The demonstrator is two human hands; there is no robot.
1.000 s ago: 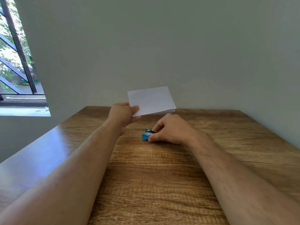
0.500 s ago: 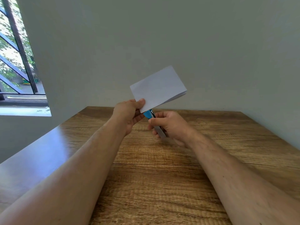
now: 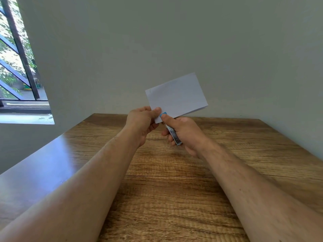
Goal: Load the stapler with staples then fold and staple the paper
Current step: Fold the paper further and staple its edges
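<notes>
A folded white paper (image 3: 176, 95) is held up above the far part of the wooden table (image 3: 174, 189). My left hand (image 3: 141, 122) pinches its lower left corner between thumb and fingers. My right hand (image 3: 183, 131) grips a small stapler (image 3: 172, 132) with a blue top and a metal base. The stapler's blue tip sits over the paper's bottom corner, right beside my left thumb. My right thumb presses on the blue top. Most of the stapler is hidden in my right hand.
The table stands in a corner, with a pale wall (image 3: 174, 49) behind it and to the right. A barred window (image 3: 15, 67) with a sill is at the far left. The table's glossy left edge runs toward me.
My right hand lifted the stapler off the table and brought it onto the paper's lower corner. My left hand raised and tilted the paper.
</notes>
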